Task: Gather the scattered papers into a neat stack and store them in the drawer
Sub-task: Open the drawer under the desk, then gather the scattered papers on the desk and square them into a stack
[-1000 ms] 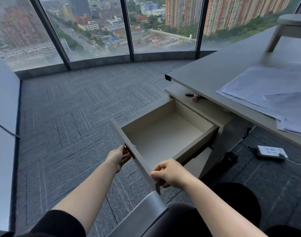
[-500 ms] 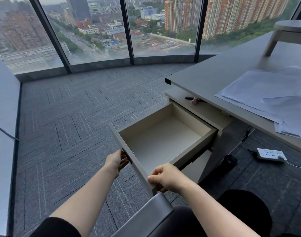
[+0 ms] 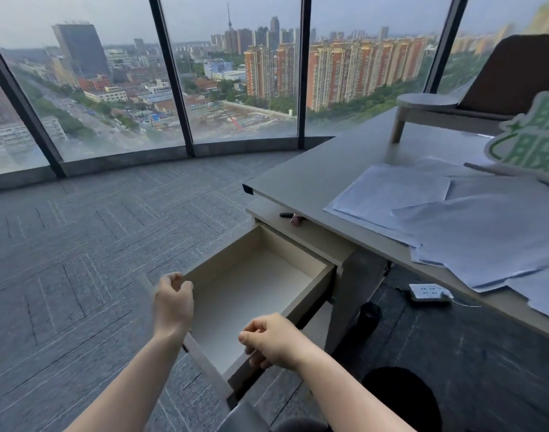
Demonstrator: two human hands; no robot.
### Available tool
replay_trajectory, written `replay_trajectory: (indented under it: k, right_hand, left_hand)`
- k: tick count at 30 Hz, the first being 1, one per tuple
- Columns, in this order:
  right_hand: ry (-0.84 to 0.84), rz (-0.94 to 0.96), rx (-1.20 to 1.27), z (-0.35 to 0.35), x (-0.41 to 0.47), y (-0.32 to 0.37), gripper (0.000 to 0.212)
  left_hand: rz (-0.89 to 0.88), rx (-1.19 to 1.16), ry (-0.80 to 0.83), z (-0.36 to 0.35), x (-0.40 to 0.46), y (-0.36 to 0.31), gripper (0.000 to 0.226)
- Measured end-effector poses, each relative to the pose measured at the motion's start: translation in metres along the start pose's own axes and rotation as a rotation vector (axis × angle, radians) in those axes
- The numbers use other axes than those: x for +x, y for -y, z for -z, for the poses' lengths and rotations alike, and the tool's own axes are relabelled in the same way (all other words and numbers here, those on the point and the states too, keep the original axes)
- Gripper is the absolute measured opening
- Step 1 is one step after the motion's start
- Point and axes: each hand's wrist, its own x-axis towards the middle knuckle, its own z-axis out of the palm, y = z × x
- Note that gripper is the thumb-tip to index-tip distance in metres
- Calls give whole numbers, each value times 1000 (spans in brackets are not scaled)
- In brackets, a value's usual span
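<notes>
Grey carpet floor (image 3: 79, 244) under tall windows (image 3: 235, 88), high above a city. Scattered papers (image 3: 454, 219) on the table (image 3: 313, 169) at right: several white sheets, overlapping loosely, some hanging past the near edge. Probably light, thin and floppy, easy to slide on the smooth top; best pushed together flat with both palms, squared at the edges, then lifted from two opposite sides so as not to bend or drop single sheets. Below the table corner, drawer (image 3: 251, 291) pulled well out, nothing visible inside, ready to receive the stack. Left hand (image 3: 173, 304) at the far end of the drawer front, fingers loosely curled, holding nothing; whether touching the front edge or just above it, cannot tell. Right hand (image 3: 270, 341) at the near end of the drawer front, fingers curled inward, apparently holding nothing too. Further out: small dark pen-like object (image 3: 287, 215) on the ledge under the tabletop, white power strip (image 3: 427, 292) on the floor, green-and-white sign (image 3: 535, 138) standing on the table beyond the papers, wooden chair (image 3: 485, 98) behind.
</notes>
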Motion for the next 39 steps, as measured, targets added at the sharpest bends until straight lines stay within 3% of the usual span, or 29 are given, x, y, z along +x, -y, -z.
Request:
replay_trajectory:
  k: [9,24,28,32,39]
  right_hand:
    - [-306,97,152,105,-64,12,12]
    - [-904,92,166,253,-187,-6,16]
    - [-1066,15,136,287,-210,-30,17]
    - [-1182,-148,23,316,-240,-54,38]
    - [-1301,-592,-127,356,-286,-99,68]
  left_hand:
    - [-408,6,333,-94,-55,-97,19]
    - [-682,25,715,-245,-149,-216,22]
    - [-726,132,826,-275,-168,-234,30]
    - [-789,245,942,-304,-181,-243,42]
    - [-875,294,1078,-346,-210,-248,56]
